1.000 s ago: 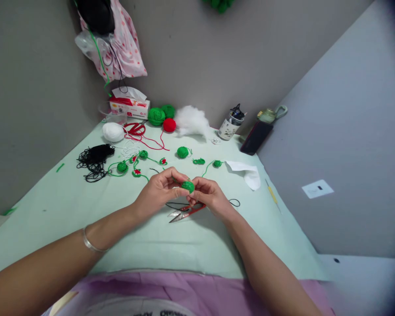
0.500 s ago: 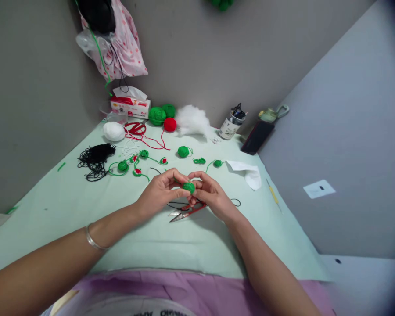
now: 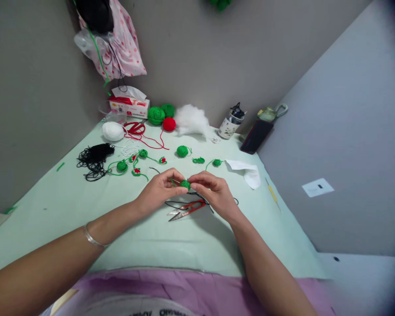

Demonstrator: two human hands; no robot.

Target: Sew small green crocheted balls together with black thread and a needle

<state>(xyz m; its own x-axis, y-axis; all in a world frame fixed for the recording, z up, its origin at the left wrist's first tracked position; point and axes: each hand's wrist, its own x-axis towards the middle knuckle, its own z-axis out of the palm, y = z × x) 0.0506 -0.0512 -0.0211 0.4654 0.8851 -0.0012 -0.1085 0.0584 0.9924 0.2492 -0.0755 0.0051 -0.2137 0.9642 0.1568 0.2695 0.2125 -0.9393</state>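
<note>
Between my two hands is a small green crocheted ball [image 3: 185, 184]. My left hand [image 3: 161, 188] pinches its left side between thumb and fingers, and my right hand [image 3: 213, 191] grips it from the right. Black yarn [image 3: 200, 195] trails near the right fingers; whether they hold it too, I cannot tell. Under the hands lie red-handled thread snips [image 3: 184, 210], blades pointing left. Beyond the hands are a green crocheted ball [image 3: 182, 151], a small green coil [image 3: 198, 160] and another green ball [image 3: 217, 162] with a yarn tail.
At left lie a black yarn tangle [image 3: 95, 160] and green pieces with red centres [image 3: 136, 171]. Along the back stand a tissue box [image 3: 129, 107], red yarn [image 3: 169, 124], white stuffing [image 3: 191, 120], a pen cup [image 3: 230, 125] and a phone [image 3: 257, 136]. A yellow-handled hook [image 3: 272, 193] rests at right.
The green ball has shifted slightly left and up in my fingers. My right hand has turned, its fingers now more along the top, and more of the black yarn and snips shows.
</note>
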